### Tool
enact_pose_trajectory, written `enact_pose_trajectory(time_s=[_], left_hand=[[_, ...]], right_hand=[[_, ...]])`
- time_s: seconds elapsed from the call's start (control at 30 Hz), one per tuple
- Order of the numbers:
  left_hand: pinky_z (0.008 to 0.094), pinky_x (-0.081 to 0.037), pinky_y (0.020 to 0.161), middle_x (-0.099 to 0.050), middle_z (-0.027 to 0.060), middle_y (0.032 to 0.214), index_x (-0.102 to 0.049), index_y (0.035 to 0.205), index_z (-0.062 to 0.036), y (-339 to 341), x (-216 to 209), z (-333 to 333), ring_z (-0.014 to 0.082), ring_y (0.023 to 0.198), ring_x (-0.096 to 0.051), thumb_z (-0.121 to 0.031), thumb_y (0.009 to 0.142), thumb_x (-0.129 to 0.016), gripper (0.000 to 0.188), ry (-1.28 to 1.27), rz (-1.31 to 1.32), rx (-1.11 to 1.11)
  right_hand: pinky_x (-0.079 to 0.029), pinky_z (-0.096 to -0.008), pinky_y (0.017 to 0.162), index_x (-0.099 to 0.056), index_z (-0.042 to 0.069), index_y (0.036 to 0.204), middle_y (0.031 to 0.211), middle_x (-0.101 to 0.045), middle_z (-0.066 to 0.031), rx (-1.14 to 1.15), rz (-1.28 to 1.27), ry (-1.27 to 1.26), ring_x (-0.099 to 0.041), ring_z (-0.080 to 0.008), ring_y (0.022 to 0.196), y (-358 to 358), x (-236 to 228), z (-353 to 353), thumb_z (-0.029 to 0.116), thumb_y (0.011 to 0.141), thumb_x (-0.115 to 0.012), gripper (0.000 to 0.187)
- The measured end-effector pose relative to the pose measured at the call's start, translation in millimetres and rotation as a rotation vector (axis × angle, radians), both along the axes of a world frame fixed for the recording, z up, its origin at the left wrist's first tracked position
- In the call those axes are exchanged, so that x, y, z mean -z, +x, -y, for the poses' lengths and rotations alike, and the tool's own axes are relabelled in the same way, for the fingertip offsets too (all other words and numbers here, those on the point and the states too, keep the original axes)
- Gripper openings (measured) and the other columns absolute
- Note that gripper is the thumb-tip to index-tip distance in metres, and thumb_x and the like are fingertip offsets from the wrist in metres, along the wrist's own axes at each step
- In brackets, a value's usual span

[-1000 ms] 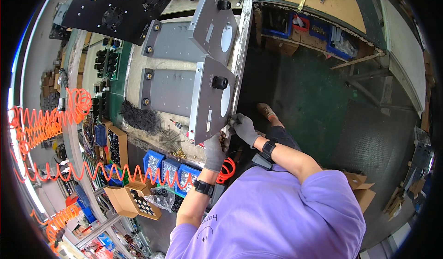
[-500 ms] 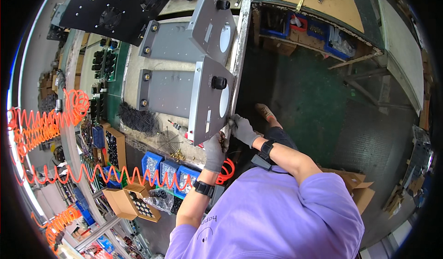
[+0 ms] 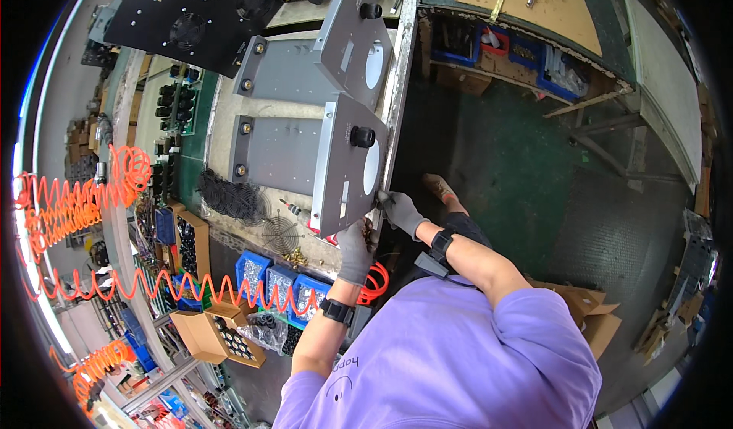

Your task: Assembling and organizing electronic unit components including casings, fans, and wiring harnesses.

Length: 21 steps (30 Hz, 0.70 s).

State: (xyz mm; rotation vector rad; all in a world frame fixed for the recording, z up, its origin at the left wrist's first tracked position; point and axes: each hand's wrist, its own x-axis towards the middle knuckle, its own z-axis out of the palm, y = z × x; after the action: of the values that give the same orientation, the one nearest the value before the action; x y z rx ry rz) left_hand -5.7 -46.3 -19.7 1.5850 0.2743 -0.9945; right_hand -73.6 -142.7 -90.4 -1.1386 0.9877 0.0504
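Observation:
A grey metal chassis stands on the bench by my hands, with an upright front panel (image 3: 341, 169) and a flat base (image 3: 284, 152). The panel carries a black knob-like fitting (image 3: 363, 136) and a large round cutout. My left hand (image 3: 355, 252), in a grey glove, is at the panel's near lower end; its fingertips are hidden by the panel and bench edge. On the panel's right side, my gloved right hand (image 3: 402, 212) has its fingers drawn together at the lower corner. Whatever lies between those fingers is too small to make out.
A second grey chassis (image 3: 340, 43) stands beyond the first. Round wire fan guards (image 3: 281, 233), a screwdriver (image 3: 290, 206) and brass fittings (image 3: 295, 257) lie left. Blue bins (image 3: 252, 268) of small hardware sit along the near edge, crossed by an orange coiled hose (image 3: 206, 290).
Both hands stay in almost the same places at the panel's near end. The whole view has shifted very slightly.

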Motion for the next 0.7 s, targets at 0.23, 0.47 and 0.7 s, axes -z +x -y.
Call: enact_pose_trajectory(time_s=[0.23,0.47,0.7], left_hand=[[0.0232,-0.033,0.035,-0.048,0.0045,0.062,-0.048,0.073,-0.0075,5.3,0.5,-2.4,0.0137,0.040,-0.044,-0.015,0.078,-0.046,0.009,0.042,-0.015,0.074],[0.0212,-0.033,0.036,-0.049,0.0031,0.064,-0.047,0.074,-0.0099,10.4,14.9,-14.3,0.0122,0.042,-0.044,-0.016,0.078,-0.048,0.007,-0.094,0.023,0.142],[0.0178,-0.035,0.037,-0.049,0.0018,0.067,-0.052,0.091,-0.0093,-2.1,7.2,-21.9,0.0098,0.044,-0.044,-0.020,0.083,-0.047,0.014,-0.221,-0.302,-0.134]], right_hand=[[-0.043,-0.0279,0.040,-0.052,-0.001,0.086,0.056,-0.053,-0.0072,0.322,-0.051,-0.227,-0.053,-0.0122,0.047,8.4,9.4,-16.5,0.020,0.085,-0.052,0.022],[-0.047,-0.0331,0.053,-0.052,0.000,0.089,0.070,-0.058,-0.0157,0.159,0.160,-0.484,-0.060,-0.0244,0.061,-4.1,24.9,-18.7,0.012,0.082,-0.052,0.014],[-0.044,-0.0455,0.063,-0.055,0.001,0.087,0.080,-0.058,-0.0221,-0.211,-0.075,-0.766,-0.055,-0.0388,0.077,0.8,11.0,-9.1,0.023,0.086,-0.038,0.027]])
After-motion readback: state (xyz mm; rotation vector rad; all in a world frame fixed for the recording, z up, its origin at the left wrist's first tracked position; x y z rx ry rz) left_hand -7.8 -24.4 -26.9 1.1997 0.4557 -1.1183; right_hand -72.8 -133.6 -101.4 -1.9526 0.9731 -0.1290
